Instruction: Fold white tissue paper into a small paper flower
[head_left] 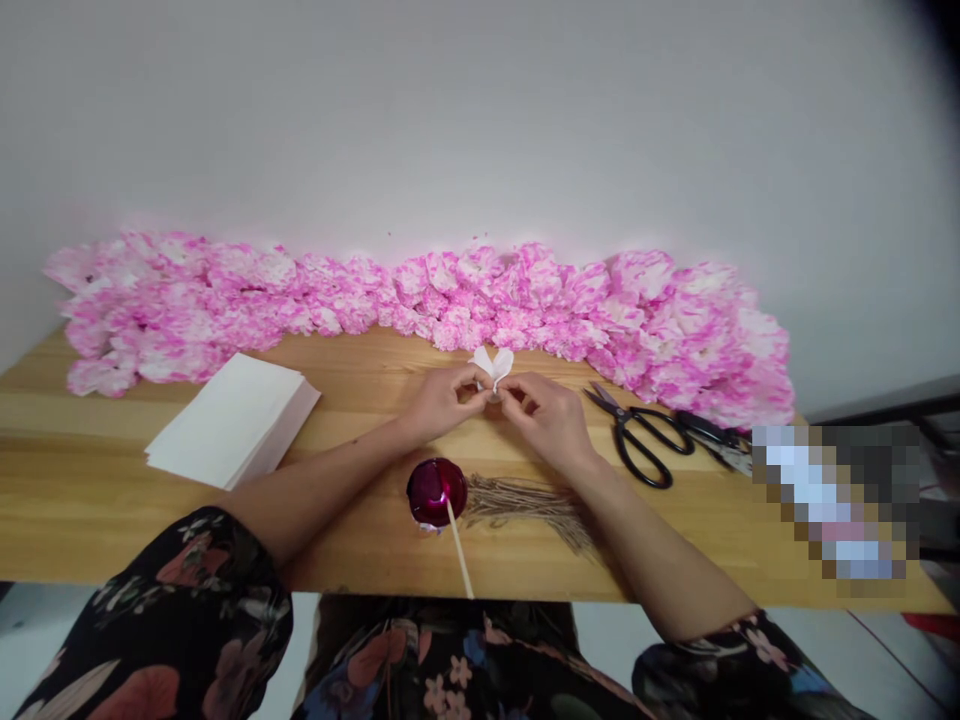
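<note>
Between my fingertips is a small piece of white paper (493, 364), gathered at its base and fanned into two lobes at the top. My left hand (450, 400) pinches it from the left side. From the right, my right hand (546, 412) pinches the same gathered base; a thin strand or twist there is too small to make out. Just below my hands stands a small dish of dark magenta liquid (431, 485) with a thin wooden stick (460, 550) leaning out of it. Beside the dish lies a bundle of thin brown wires or stems (529, 502).
A long bank of pink-and-white paper flowers (465, 290) lines the back of the wooden table (360, 555). At left sits a stack of white paper (232, 415). Black-handled scissors (637, 435) and pliers (712, 435) lie at right, near a blurred-out item (825, 505).
</note>
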